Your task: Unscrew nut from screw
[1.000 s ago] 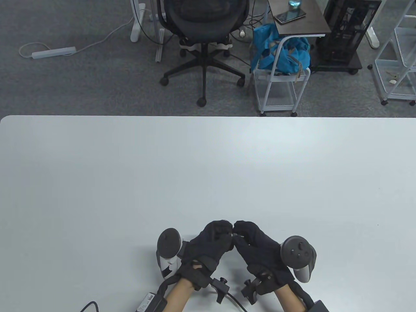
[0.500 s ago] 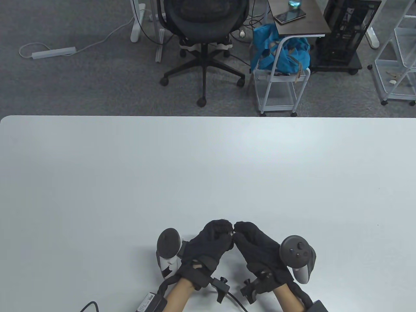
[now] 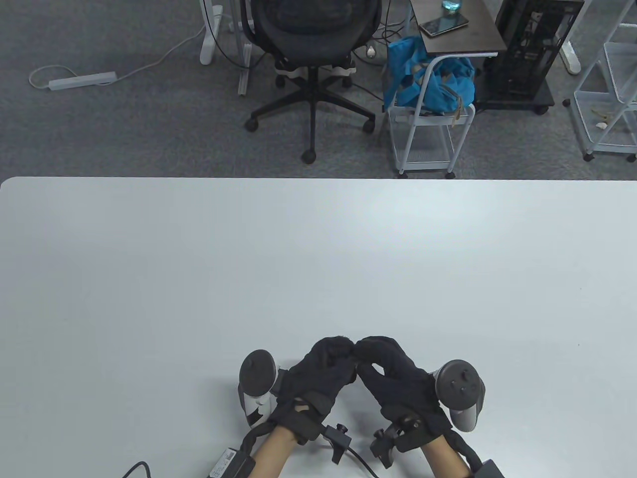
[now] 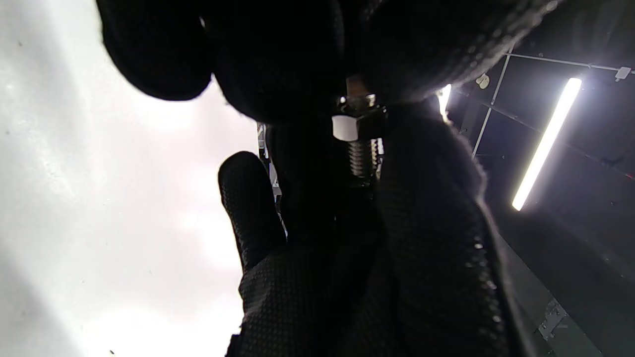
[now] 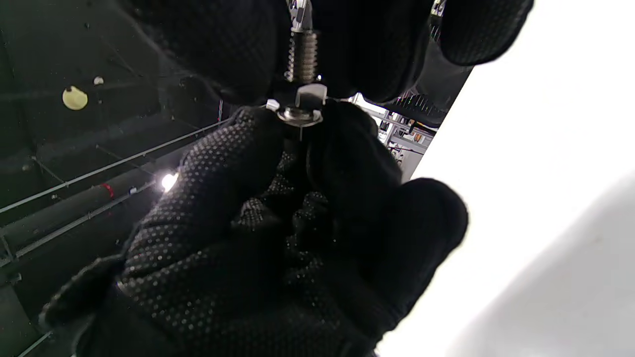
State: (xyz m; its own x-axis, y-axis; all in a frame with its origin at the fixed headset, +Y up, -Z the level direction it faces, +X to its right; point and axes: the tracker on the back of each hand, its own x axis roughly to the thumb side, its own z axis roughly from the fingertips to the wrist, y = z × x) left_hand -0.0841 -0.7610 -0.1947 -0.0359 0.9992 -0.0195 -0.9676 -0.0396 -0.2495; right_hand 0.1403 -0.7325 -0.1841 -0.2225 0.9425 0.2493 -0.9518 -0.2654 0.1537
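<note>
A steel screw (image 5: pixel 300 54) with a hex nut (image 5: pixel 310 96) is held between both gloved hands near the table's front edge. In the right wrist view my right hand's fingers (image 5: pixel 233 44) grip the threaded shaft from above, and my left hand's thumb and finger (image 5: pixel 233 148) pinch the nut end. The left wrist view shows the nut (image 4: pixel 346 127) under my left fingers (image 4: pixel 278 59), with the thread (image 4: pixel 361 159) running into the right hand. In the table view my left hand (image 3: pixel 342 348) and right hand (image 3: pixel 369 351) meet fingertip to fingertip, and the screw is hidden.
The white table (image 3: pixel 199 274) stretches away in front of the hands. Cables and a small box (image 3: pixel 226 460) lie at the front edge by my left wrist. An office chair (image 3: pixel 311 59) and a cart (image 3: pixel 428 124) stand on the floor beyond the table.
My right hand has rolled a little, its tracker shifting right, and its fingers now cover the metal glint seen earlier. The left hand has stayed put.
</note>
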